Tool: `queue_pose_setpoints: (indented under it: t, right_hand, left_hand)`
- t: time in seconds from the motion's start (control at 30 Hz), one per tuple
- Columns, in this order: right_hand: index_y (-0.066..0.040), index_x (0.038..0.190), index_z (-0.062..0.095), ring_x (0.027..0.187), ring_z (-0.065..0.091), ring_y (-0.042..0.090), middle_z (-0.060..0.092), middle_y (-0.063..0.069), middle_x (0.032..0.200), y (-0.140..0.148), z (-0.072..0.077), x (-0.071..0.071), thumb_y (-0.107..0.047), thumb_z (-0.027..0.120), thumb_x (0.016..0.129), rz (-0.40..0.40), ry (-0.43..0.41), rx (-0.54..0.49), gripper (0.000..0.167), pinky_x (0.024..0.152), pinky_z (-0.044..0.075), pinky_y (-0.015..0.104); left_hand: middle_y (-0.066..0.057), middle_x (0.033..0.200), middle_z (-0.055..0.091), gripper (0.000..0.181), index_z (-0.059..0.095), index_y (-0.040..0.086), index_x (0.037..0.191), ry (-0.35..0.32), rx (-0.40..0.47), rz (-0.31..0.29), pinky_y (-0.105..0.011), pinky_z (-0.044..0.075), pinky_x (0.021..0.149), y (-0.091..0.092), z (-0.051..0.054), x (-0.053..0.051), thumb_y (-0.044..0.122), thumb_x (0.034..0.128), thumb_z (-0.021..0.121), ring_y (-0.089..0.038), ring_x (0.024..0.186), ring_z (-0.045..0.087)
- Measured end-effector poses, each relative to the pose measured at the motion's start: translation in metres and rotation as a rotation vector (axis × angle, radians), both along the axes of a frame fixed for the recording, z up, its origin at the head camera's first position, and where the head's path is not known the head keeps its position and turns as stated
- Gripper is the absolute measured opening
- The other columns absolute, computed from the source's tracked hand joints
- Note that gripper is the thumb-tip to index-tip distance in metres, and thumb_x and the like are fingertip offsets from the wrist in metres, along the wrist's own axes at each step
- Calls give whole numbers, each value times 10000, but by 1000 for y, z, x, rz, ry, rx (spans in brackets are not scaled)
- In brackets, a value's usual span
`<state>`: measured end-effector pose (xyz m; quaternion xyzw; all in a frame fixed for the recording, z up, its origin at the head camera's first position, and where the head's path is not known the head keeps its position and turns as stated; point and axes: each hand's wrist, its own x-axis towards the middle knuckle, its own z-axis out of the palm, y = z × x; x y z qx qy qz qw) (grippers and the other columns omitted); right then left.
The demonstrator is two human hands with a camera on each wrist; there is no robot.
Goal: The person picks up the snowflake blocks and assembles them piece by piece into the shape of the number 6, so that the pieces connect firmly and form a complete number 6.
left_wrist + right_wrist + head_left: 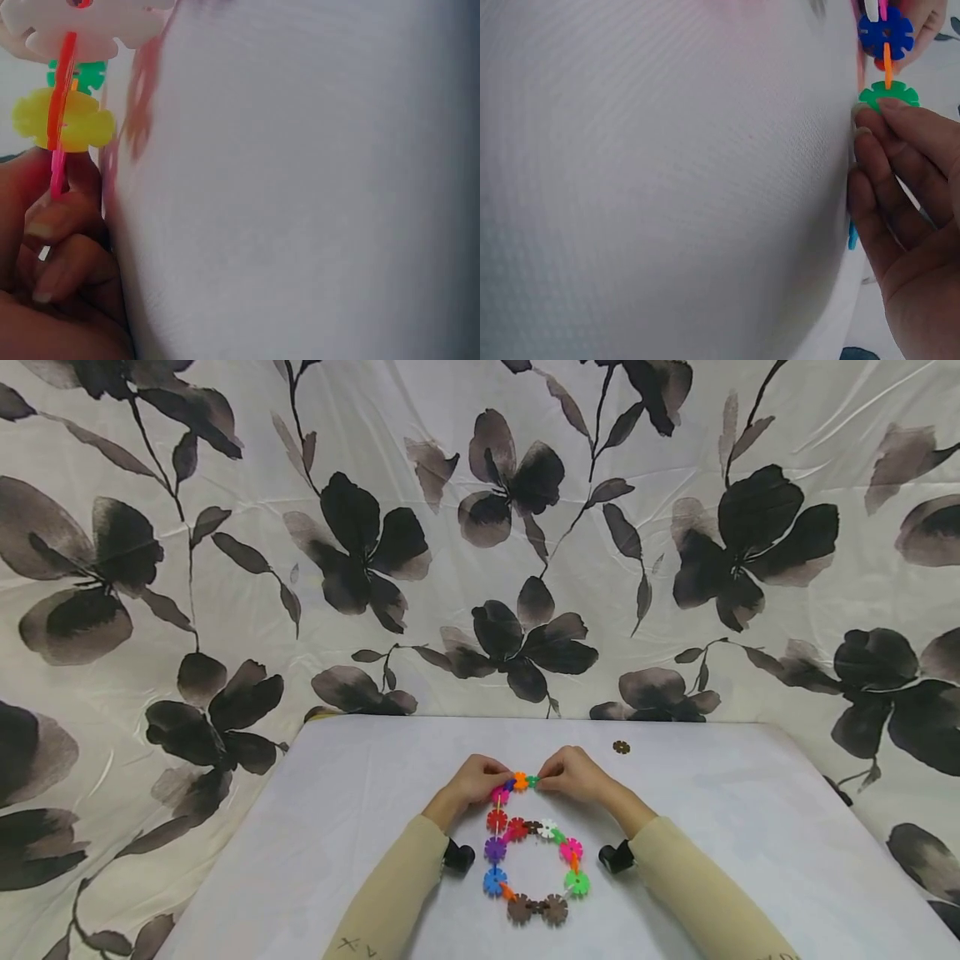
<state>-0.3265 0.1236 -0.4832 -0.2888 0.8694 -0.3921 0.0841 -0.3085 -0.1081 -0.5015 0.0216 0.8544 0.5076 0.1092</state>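
Observation:
A chain of colourful interlocking snowflake discs (pixel 495 849) lies on the white table, with a closed loop at the bottom and a curved tail above it. At the tail's upper end, my left hand (pixel 476 779) pinches the chain; its wrist view shows thumb and fingers at a pink disc (pixel 57 172) under a yellow disc (pixel 64 120). Opposite it, my right hand (pixel 576 774) pinches the green disc (pixel 889 95) that ends the tail. An orange disc (pixel 887 66) joins that green one to a dark blue disc (pixel 886 34). Fingers partly cover the held discs.
One loose brown disc (pixel 621 747) lies near the table's back edge, beyond my right hand. Behind the white table (pixel 300 877) hangs a floral cloth (pixel 450 560). Dark wrist devices (pixel 459 857) sit at both sleeve cuffs, either side of the chain.

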Motion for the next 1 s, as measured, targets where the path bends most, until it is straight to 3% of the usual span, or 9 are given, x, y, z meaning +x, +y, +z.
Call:
queue_pose_setpoints:
  t: [0.17, 0.4, 0.63, 0.8, 1.0]
  right_hand:
    - [-39, 870, 818, 736, 610, 90, 769, 12, 831, -1, -2, -1, -100, 795, 896, 14, 5, -21, 70, 672, 525, 243]
    - [-20, 851, 810, 666, 601, 76, 755, 39, 767, -2, -2, -1, -87, 782, 906, 44, -1, -49, 91, 622, 507, 222]
    - [-25, 1024, 774, 735, 609, 105, 734, 2, 829, 9, 7, 0, -106, 766, 923, 51, 10, 79, 130, 693, 537, 268]
    - [-9, 1080, 744, 734, 612, 110, 709, -3, 842, 30, 10, 1, -103, 758, 923, 5, 38, 135, 183, 695, 532, 285]
    - [21, 1106, 706, 744, 563, 158, 651, 38, 846, 47, 9, 1, -103, 758, 914, -96, 53, 126, 234, 666, 485, 301]
  left_hand:
    - [-49, 980, 680, 210, 758, 38, 1020, -11, 2, 13, -275, 491, 757, 1, 0, 0, 238, 989, 704, -180, 885, 569]
    - [-48, 968, 675, 223, 754, 34, 1012, -28, 8, 27, -256, 475, 718, 1, 0, -1, 251, 982, 715, -169, 858, 563]
    - [-48, 999, 673, 222, 752, 57, 1019, -48, 1, 30, -303, 500, 793, 1, -2, -3, 272, 979, 718, -182, 897, 574]
    - [-45, 1024, 669, 246, 753, 75, 1038, -56, -12, 16, -343, 510, 855, -2, -4, -5, 309, 971, 726, -201, 928, 570]
    - [-47, 1026, 679, 239, 759, 57, 1059, -36, 9, -21, -299, 494, 786, -4, -4, -4, 278, 975, 721, -179, 902, 560]
